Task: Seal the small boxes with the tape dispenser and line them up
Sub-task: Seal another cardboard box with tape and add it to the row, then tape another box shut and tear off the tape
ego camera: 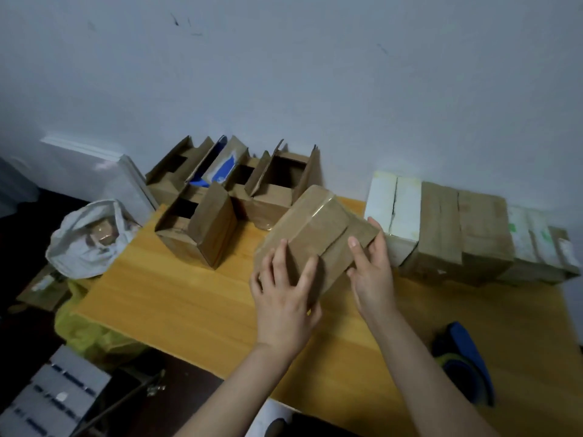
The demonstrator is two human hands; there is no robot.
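Lying nearest, towards the right edge of the yellow wooden surface (189, 298), a blue and dark tape dispenser (467, 364) is resting untouched, well apart from both hands. Beyond it, the left hand (284, 294) is clasping the near lower corner of a taped box (318, 228), its fingers spread over the brown face and its thumb pressing beside them. The right hand (373, 279) is gripping the same box at its right side, thumb lying on top along the strip of tape, fingers wrapping the far edge. The box is sitting tilted between the hands, over the middle of the surface. Just right of it, a row of sealed boxes (441, 234), white and brown, is standing side by side. To the left, an open box (195, 228) is standing with flaps raised, and further open boxes (277, 184) are crowding against the grey wall (284, 74). A white plastic bag (88, 241) is slumping off the left edge
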